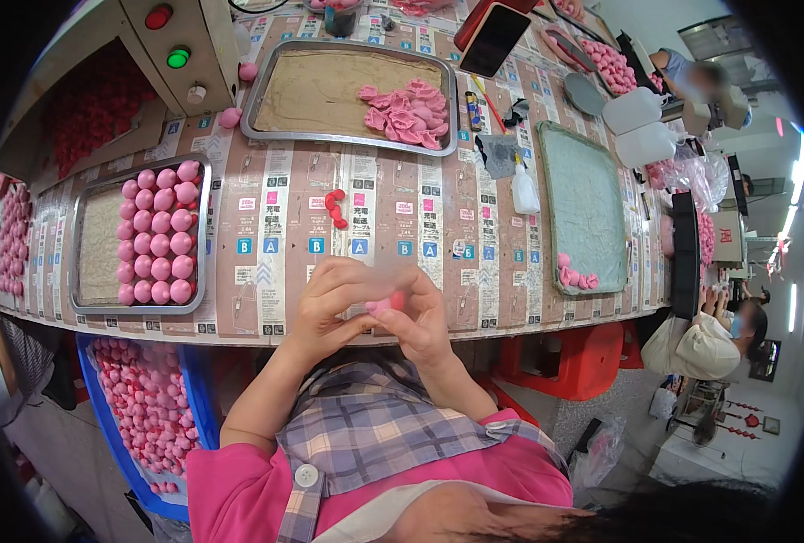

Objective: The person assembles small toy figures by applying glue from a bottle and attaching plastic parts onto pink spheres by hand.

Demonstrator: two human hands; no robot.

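Note:
Close to the table's near edge, my left hand and my right hand meet around a small pink rubbery piece with a redder part at its side. My right thumb and fingers pinch it. The left fingers are bent together against the same piece, partly blurred by motion. Beyond my hands, a few small red curved pieces lie in a short row on the table. To the left, a metal tray carries rows of round pink pieces.
A far tray holds a heap of flat pink pieces. Right stands a pale green tray with several pink bits, beside a white squeeze bottle. A machine stands upper left; a blue crate sits below the table.

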